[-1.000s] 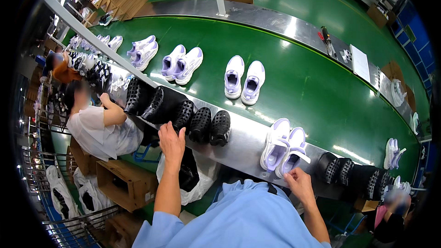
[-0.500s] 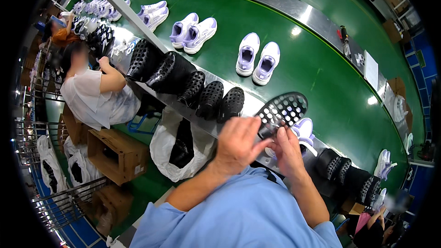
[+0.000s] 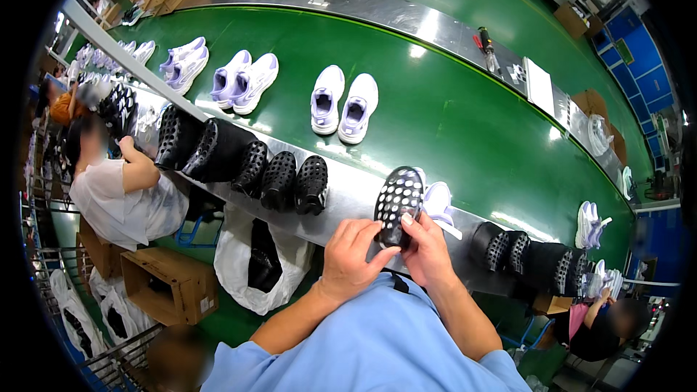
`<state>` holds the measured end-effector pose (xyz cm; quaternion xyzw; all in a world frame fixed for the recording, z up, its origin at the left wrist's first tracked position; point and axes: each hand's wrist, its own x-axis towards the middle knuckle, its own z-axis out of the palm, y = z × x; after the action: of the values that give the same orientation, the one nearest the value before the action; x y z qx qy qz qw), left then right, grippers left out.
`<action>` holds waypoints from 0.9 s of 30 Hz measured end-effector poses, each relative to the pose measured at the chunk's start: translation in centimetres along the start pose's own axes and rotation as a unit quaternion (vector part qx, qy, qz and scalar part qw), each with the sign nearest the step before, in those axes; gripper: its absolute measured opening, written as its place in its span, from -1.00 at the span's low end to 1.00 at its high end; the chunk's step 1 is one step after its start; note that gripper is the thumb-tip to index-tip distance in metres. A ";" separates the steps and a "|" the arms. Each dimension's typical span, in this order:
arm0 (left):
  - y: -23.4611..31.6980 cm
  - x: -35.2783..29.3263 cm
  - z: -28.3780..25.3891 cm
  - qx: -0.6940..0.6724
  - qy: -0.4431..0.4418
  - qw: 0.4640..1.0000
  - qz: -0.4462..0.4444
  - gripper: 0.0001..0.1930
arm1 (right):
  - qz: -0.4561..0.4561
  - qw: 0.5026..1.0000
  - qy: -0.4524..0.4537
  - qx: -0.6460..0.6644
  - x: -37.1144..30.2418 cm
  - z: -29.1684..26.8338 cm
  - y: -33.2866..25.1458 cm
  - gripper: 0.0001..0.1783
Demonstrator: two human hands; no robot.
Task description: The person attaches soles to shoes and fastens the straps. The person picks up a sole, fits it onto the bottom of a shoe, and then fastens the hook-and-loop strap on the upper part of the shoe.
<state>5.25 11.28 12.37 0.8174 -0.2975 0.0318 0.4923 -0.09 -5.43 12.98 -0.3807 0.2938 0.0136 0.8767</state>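
Between the left hand (image 3: 352,258), which is pinching its lower end, and the right hand (image 3: 430,252), which is pinching its side, a black form (image 3: 398,192) is being held up, not yet set down, while similar forms (image 3: 278,181) beyond the left hand are standing untouched.

Shoe factory: sneakers (image 3: 359,105) on green belt (image 3: 472,131)

The left hand (image 3: 350,258) and right hand (image 3: 430,250) held a perforated black form (image 3: 399,199) at the near metal ledge (image 3: 351,192). Similar forms (image 3: 279,181) lay left along it; white-and-lilac shoes (image 3: 360,89) stood beyond.
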 end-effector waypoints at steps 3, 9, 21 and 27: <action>-0.9 -0.2 -0.5 -0.132 -0.006 0.984 -0.117 -0.60 | 0.063 0.994 -0.049 0.073 -0.7 -0.3 -1.9 -0.60; -1.0 3.8 1.0 -0.655 -0.088 0.683 -0.311 -0.43 | 0.166 0.976 -0.128 0.053 -2.2 -1.6 -0.2 -0.43; -3.2 2.3 7.0 -0.226 0.019 0.918 -0.325 -0.62 | -0.028 0.814 0.060 -0.577 -5.8 -2.5 -1.2 -0.33; -2.8 2.6 7.5 -0.057 -0.066 0.958 -0.275 -0.52 | -0.022 0.863 0.069 -0.499 -5.5 -5.1 0.7 -0.33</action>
<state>7.00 4.88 7.25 0.8384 -0.0948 -0.1761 0.5070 -7.42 -7.25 12.66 -0.7738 0.2991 0.1129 0.5468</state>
